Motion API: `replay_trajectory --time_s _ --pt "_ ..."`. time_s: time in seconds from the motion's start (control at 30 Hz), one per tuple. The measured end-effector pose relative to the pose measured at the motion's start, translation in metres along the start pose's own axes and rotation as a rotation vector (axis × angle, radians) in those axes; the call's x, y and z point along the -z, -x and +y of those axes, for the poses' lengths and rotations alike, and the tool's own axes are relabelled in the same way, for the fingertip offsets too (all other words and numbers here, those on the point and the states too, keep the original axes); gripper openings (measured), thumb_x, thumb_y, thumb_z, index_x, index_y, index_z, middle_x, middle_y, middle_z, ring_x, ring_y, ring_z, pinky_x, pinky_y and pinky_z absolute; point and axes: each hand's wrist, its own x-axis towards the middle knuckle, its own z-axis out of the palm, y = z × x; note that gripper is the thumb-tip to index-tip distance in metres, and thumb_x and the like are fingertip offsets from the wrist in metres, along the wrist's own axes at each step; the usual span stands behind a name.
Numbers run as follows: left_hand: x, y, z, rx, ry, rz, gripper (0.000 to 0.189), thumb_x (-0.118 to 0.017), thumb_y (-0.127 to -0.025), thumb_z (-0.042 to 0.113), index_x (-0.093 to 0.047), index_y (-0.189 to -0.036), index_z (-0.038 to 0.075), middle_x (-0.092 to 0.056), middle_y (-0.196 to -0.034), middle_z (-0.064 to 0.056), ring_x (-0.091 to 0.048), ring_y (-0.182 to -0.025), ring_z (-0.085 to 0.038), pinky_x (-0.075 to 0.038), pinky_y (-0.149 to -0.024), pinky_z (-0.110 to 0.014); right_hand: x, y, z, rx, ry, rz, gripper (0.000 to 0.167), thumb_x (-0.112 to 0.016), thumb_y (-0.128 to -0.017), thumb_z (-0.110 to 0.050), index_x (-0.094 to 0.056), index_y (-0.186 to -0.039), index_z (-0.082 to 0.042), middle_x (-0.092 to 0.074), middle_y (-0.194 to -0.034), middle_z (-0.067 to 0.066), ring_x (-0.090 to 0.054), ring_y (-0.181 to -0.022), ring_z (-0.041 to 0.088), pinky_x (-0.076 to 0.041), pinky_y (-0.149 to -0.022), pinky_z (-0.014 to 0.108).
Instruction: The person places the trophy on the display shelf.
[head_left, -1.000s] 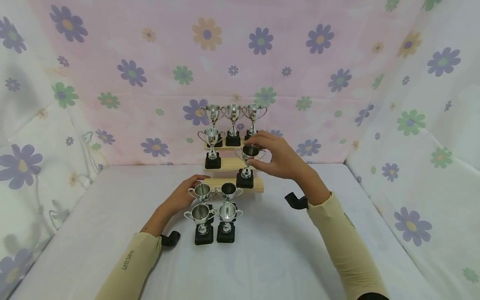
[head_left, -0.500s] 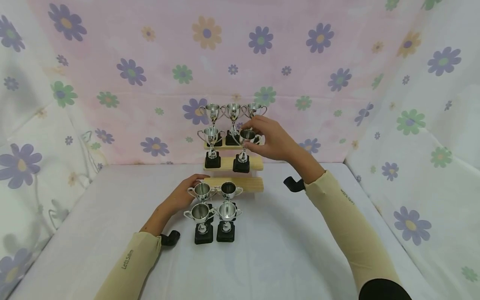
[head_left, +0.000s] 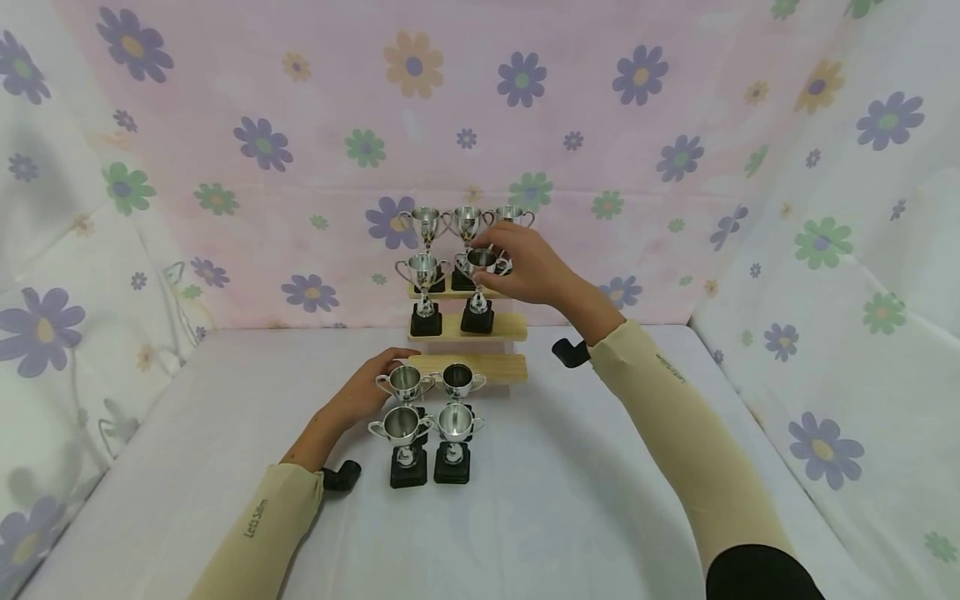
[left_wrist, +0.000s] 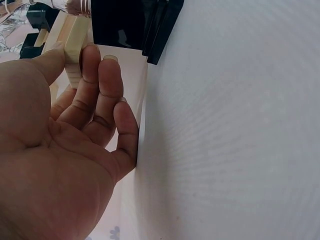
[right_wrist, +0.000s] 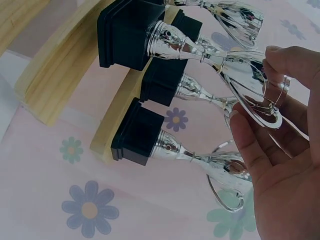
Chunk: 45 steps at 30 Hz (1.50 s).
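Observation:
My right hand pinches a small silver trophy cup with a black square base by its bowl. In the right wrist view, thumb and fingers close round the bowl and handle of this trophy cup. Its base is at the middle step of a three-step wooden stand, right of another trophy cup. Three more stand on the top step, the right one partly hidden by my hand. My left hand grips the left end of the lowest step, thumb and fingers about the wood.
Several trophy cups stand in two rows on the white-covered table, just in front of the stand. A flowered cloth hangs behind and at both sides. Black camera mounts project from both wrists.
My right hand has carried the trophy cup from before the lowest step up and back to the middle step, then leftward along it. The left hand has kept its place.

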Motion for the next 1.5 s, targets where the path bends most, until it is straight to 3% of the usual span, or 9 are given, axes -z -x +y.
replay_trajectory --time_s 0.43,0.67,1.0,1.17,1.3,1.5 --pt "0.000 0.001 -0.001 0.001 0.000 0.002 0.068 -0.041 -0.090 -0.017 -0.049 -0.154 0.006 -0.071 -0.130 -0.017 -0.065 -0.120 -0.031 -0.043 -0.110 -0.058 -0.012 -0.015 0.003 -0.044 0.025 -0.040 0.047 -0.077 -0.097 -0.023 -0.066 -0.137 0.000 -0.065 -0.129 0.015 -0.064 -0.105 0.031 -0.052 -0.094 0.043" --pt "0.000 -0.001 -0.001 0.005 -0.015 -0.002 0.069 -0.040 -0.089 -0.017 -0.049 -0.154 0.005 -0.072 -0.127 -0.017 -0.066 -0.114 -0.027 -0.045 -0.107 -0.055 -0.018 -0.021 -0.001 -0.070 0.062 -0.075 0.048 -0.076 -0.099 -0.025 -0.065 -0.139 -0.002 -0.064 -0.134 0.014 -0.063 -0.110 0.028 -0.050 -0.098 0.043" --pt "0.000 -0.001 -0.002 0.001 -0.024 -0.003 0.071 -0.039 -0.088 -0.019 -0.049 -0.154 0.005 -0.074 -0.120 -0.014 -0.066 -0.107 -0.023 -0.045 -0.105 -0.051 -0.020 -0.025 -0.002 -0.046 0.074 -0.080 0.048 -0.074 -0.100 -0.023 -0.065 -0.141 0.000 -0.064 -0.136 0.014 -0.063 -0.109 0.030 -0.050 -0.097 0.043" --pt "0.000 -0.001 -0.001 0.007 -0.022 -0.003 0.070 -0.040 -0.088 -0.018 -0.048 -0.154 0.005 -0.073 -0.125 -0.016 -0.066 -0.112 -0.025 -0.045 -0.107 -0.053 -0.020 -0.023 -0.001 -0.040 0.076 -0.078 0.047 -0.071 -0.101 -0.023 -0.064 -0.141 -0.001 -0.062 -0.139 0.014 -0.061 -0.112 0.028 -0.049 -0.099 0.044" --pt "-0.001 -0.001 0.000 0.006 -0.010 -0.005 0.069 -0.042 -0.089 -0.017 -0.048 -0.154 0.005 -0.072 -0.127 -0.017 -0.066 -0.115 -0.027 -0.044 -0.108 -0.055 -0.020 -0.020 -0.002 -0.040 0.064 -0.065 0.048 -0.071 -0.101 -0.023 -0.063 -0.143 -0.001 -0.061 -0.141 0.014 -0.061 -0.115 0.028 -0.049 -0.101 0.045" --pt "0.000 0.000 0.000 0.001 -0.013 -0.003 0.071 -0.040 -0.087 -0.017 -0.048 -0.154 0.005 -0.073 -0.120 -0.015 -0.067 -0.109 -0.025 -0.046 -0.105 -0.054 -0.018 -0.010 -0.007 -0.004 0.050 -0.003 0.053 -0.073 -0.100 -0.025 -0.060 -0.147 -0.003 -0.056 -0.148 0.013 -0.054 -0.136 0.030 -0.043 -0.114 0.047"
